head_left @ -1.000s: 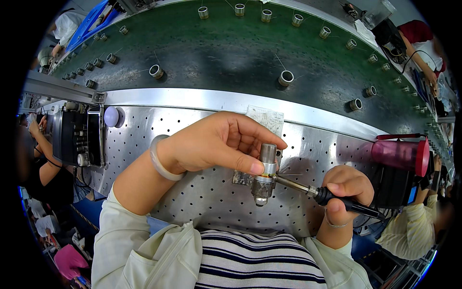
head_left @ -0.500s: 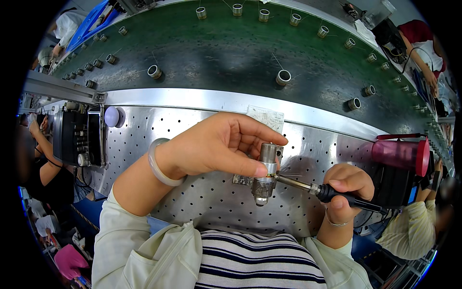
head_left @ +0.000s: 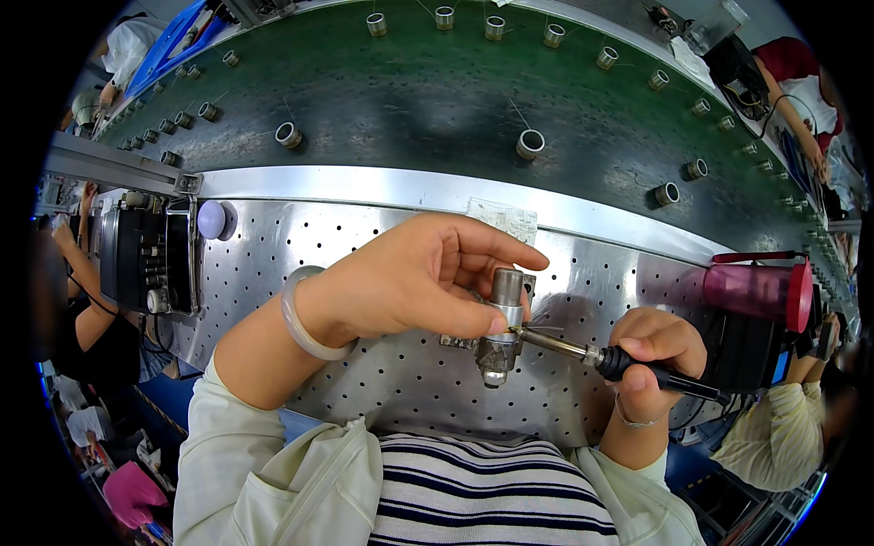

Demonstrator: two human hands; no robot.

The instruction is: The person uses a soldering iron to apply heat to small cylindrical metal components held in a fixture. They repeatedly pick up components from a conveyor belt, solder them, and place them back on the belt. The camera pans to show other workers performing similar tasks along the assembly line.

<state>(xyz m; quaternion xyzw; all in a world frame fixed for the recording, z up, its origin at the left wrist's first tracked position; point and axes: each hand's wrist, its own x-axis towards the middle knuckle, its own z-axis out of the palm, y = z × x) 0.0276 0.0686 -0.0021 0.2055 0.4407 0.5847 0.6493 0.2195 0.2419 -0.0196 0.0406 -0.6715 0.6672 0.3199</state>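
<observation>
- steadying, it seems, the shiny metal ring (head_left: 513, 315) on its round post (head_left: 507, 287): the left hand's (head_left: 414, 278) thumb touches it, index outstretched; any pinch behind is hidden
- rightward, the right hand (head_left: 663, 346) wraps the soldering iron's (head_left: 614, 363) smooth black handle, apparently angled to reach the ring
- beneath both, perforated steel bench (head_left: 401, 391)
- beyond, dark green belt (head_left: 401, 100)

head cam: I'm on the left fisheye, worn up top, facing down
left fingers (head_left: 496, 242): pretty close below, around mid-frame
green belt (head_left: 401, 102): beyond those fingers, bowed by my wide lens
</observation>
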